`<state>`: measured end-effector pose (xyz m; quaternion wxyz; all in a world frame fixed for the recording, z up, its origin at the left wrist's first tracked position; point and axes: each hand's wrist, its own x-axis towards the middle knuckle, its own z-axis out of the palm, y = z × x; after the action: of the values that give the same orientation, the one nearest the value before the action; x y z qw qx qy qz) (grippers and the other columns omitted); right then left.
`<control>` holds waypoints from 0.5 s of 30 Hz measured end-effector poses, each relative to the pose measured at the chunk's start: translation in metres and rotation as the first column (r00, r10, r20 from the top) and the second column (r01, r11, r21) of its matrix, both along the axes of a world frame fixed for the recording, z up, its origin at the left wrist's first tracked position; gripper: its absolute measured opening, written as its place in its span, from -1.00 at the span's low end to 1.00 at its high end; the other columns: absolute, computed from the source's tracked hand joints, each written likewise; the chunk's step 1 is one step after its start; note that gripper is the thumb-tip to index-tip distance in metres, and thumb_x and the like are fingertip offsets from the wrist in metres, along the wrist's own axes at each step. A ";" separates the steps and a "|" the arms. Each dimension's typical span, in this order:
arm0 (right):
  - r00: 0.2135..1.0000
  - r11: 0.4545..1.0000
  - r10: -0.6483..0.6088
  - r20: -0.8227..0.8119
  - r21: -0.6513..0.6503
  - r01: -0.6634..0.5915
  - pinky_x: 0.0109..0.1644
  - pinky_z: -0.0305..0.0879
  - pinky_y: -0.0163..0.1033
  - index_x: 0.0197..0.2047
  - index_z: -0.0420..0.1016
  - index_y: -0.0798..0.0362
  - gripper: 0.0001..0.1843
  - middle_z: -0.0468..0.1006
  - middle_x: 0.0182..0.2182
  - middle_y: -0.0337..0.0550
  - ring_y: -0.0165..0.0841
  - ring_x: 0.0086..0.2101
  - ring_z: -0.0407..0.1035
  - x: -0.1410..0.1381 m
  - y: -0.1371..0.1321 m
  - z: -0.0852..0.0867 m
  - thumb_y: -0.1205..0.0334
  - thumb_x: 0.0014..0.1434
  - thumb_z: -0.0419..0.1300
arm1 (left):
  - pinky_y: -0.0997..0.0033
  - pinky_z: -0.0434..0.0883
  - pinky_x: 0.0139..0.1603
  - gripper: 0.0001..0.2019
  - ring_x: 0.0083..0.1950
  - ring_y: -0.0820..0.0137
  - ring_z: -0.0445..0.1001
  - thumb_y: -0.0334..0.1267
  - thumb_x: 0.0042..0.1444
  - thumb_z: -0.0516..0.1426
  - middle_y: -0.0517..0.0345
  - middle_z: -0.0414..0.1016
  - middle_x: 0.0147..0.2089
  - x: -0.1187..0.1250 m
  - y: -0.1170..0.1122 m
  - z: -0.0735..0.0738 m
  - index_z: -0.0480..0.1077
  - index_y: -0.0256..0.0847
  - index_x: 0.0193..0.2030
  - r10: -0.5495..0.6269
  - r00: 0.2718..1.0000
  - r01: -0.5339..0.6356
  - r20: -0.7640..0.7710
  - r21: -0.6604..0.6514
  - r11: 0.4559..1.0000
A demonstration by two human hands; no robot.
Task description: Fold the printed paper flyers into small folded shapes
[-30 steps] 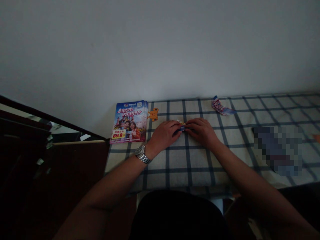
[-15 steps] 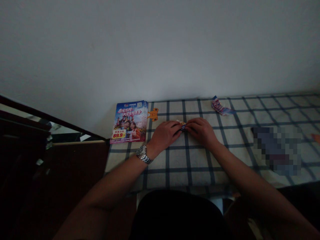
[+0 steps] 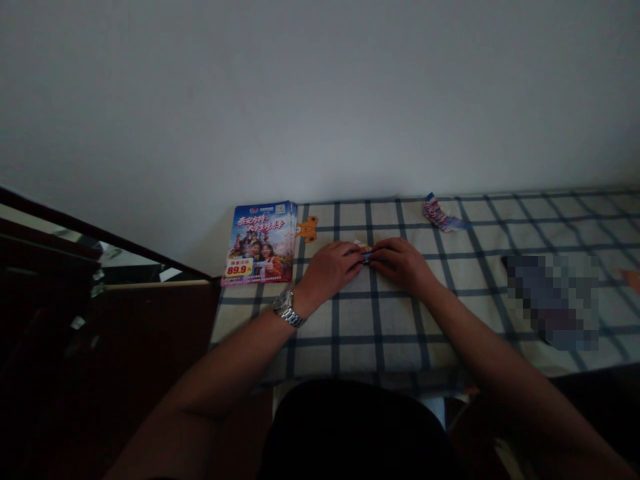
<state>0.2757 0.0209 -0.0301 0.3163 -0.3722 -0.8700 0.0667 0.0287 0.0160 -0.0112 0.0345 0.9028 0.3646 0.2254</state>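
Observation:
My left hand (image 3: 334,268) and my right hand (image 3: 401,265) meet over the middle of the checked cloth. Between their fingertips is a small, colourful piece of folded paper (image 3: 367,255), with blue, orange and white showing. Fingers and thumbs of both hands are closed on it, the left at one end and the right at the other. Much of the paper is hidden by the fingers. A stack of printed flyers (image 3: 261,243) lies left of my left hand, and an orange bear-shaped cutout or print (image 3: 307,229) is beside it.
A crumpled strip of printed paper (image 3: 443,215) lies toward the back right. Further right is a blurred-out dark flat object (image 3: 543,297). Part of another person's hand (image 3: 633,278) shows at the right edge. The checked tablecloth (image 3: 310,357) meets a plain wall (image 3: 320,100) behind.
Both hands stay in nearly the same place. My right fingers have shifted slightly along the folded paper, and a little more of its blue and orange print shows.

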 end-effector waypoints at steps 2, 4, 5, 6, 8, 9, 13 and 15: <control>1.000 1.000 -0.004 -0.010 -0.002 0.004 0.03 0.50 0.03 -0.05 0.66 -0.02 -0.86 0.63 -0.08 0.00 -0.13 -0.08 0.52 0.000 0.000 -0.001 0.17 0.38 0.29 | 0.14 0.49 0.15 -0.80 0.13 0.22 0.52 -0.24 0.39 0.22 0.04 0.57 0.14 0.000 0.000 0.001 0.55 -0.17 0.09 0.001 1.000 -0.001 0.003 -0.004 1.000; 1.000 1.000 -0.011 -0.017 0.009 0.011 0.02 0.50 0.03 -0.06 0.66 -0.02 -0.86 0.64 -0.08 0.00 -0.13 -0.08 0.52 -0.001 0.000 -0.001 0.17 0.39 0.29 | 0.14 0.49 0.15 -0.85 0.12 0.21 0.51 -0.25 0.40 0.20 0.05 0.57 0.14 0.000 0.000 0.002 0.57 -0.17 0.03 -0.004 1.000 0.004 -0.006 -0.002 1.000; 1.000 1.000 -0.015 -0.015 0.018 0.016 0.02 0.50 0.03 -0.07 0.66 -0.01 -0.86 0.64 -0.09 0.01 -0.13 -0.08 0.52 -0.001 0.000 -0.001 0.17 0.39 0.28 | 0.14 0.49 0.14 -0.86 0.11 0.21 0.51 -0.25 0.41 0.20 0.06 0.56 0.13 0.001 0.000 0.003 0.57 -0.17 -0.01 -0.008 1.000 0.008 -0.011 -0.001 1.000; 1.000 0.999 -0.021 -0.011 0.026 0.021 0.01 0.51 0.03 -0.08 0.66 0.00 -0.85 0.64 -0.09 0.01 -0.13 -0.09 0.52 -0.001 0.000 -0.001 0.17 0.39 0.28 | 0.15 0.49 0.13 -0.87 0.11 0.22 0.51 -0.25 0.41 0.19 0.06 0.56 0.13 0.001 0.000 0.003 0.58 -0.18 -0.04 -0.010 1.000 0.010 -0.014 -0.003 1.000; 1.000 0.999 -0.030 -0.001 0.032 0.030 0.01 0.50 0.03 -0.09 0.66 0.00 -0.85 0.64 -0.10 0.01 -0.13 -0.09 0.51 -0.002 -0.001 -0.001 0.17 0.40 0.27 | 0.18 0.50 0.12 -0.86 0.09 0.23 0.51 -0.24 0.42 0.18 0.06 0.56 0.11 0.002 -0.001 0.004 0.57 -0.19 -0.06 -0.010 1.000 0.010 -0.016 -0.013 1.000; 0.999 0.999 -0.035 0.001 0.032 0.035 0.02 0.50 0.03 -0.09 0.66 0.00 -0.86 0.64 -0.10 0.01 -0.13 -0.09 0.51 -0.002 -0.001 -0.001 0.17 0.40 0.27 | 0.19 0.50 0.11 -0.86 0.08 0.24 0.52 -0.24 0.42 0.18 0.06 0.56 0.11 0.002 -0.001 0.003 0.56 -0.20 -0.04 -0.008 1.000 0.008 -0.013 -0.023 1.000; 0.999 0.998 -0.048 -0.010 0.047 0.048 0.04 0.50 0.02 -0.06 0.65 -0.03 -0.87 0.63 -0.08 -0.01 -0.14 -0.07 0.50 -0.001 0.000 -0.001 0.18 0.40 0.27 | 0.25 0.51 0.08 -0.83 0.08 0.26 0.53 -0.24 0.44 0.16 0.06 0.58 0.07 0.004 -0.003 0.003 0.53 -0.20 0.05 0.018 0.999 -0.016 0.026 -0.060 0.998; 0.998 0.995 -0.061 -0.017 0.080 0.062 0.04 0.49 0.02 -0.03 0.64 -0.05 -0.87 0.62 -0.06 -0.02 -0.15 -0.06 0.48 -0.001 -0.001 0.000 0.19 0.39 0.28 | 0.28 0.51 0.04 -0.83 0.07 0.27 0.54 -0.25 0.44 0.15 0.06 0.59 0.06 0.005 -0.004 0.005 0.52 -0.19 0.06 0.046 0.998 -0.042 0.047 -0.077 0.996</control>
<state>0.2751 0.0200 -0.0296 0.3392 -0.3855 -0.8578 0.0245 0.0335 0.0117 -0.0065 0.0728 0.8867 0.3919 0.2343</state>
